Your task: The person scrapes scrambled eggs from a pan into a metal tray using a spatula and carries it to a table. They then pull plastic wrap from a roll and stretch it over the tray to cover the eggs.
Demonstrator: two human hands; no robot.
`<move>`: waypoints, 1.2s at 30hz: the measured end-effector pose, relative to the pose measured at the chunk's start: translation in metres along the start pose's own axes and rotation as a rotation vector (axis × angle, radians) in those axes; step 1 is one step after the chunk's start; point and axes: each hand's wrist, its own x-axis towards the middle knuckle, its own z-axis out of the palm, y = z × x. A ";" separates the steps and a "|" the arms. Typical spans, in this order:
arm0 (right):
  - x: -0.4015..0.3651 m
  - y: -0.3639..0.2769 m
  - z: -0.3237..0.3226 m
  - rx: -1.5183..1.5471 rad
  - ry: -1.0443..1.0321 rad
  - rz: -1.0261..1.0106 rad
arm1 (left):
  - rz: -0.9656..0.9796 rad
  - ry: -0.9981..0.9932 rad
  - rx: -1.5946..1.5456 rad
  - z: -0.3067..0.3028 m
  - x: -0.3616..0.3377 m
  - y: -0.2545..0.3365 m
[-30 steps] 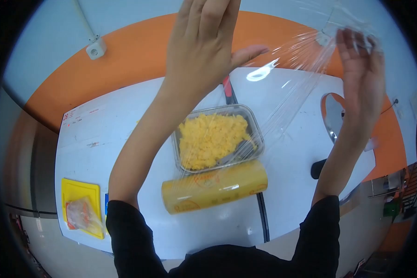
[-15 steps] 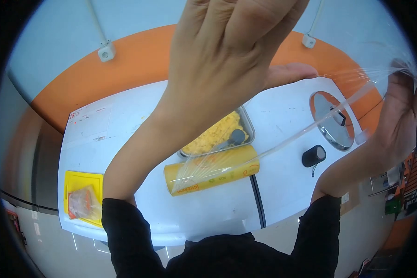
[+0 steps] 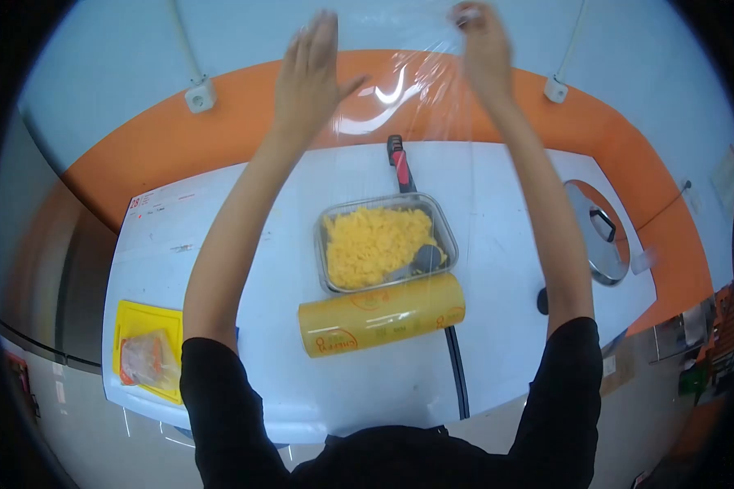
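Observation:
Clear plastic film (image 3: 400,90) stretches between my two raised hands and hangs above the table. My left hand (image 3: 308,77) is open, its fingers extended and thumb spread against the film's left side. My right hand (image 3: 485,45) is closed on the film's upper right edge. Below them, a rectangular tray (image 3: 450,236) holds yellow food pieces (image 3: 375,236) and a dark grey scoop (image 3: 426,259). The yellow film roll (image 3: 382,316) lies in front of the tray, touching or nearly touching its near edge.
Behind the tray lies a red and black tool (image 3: 400,165). At right are a round metal lid (image 3: 607,265) and a black object partly behind my forearm. A yellow board (image 3: 143,312) with a plastic bag (image 3: 149,359) is at front left. A black strip (image 3: 457,375) crosses the front.
My left hand has moved away from the camera and opened. My right hand has swung inward from the far right, bringing the film across above the tray, which now shows fully.

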 end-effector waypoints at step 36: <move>-0.227 0.217 0.012 -0.368 -1.441 1.216 | -0.986 -1.511 -0.482 0.083 -0.362 -0.014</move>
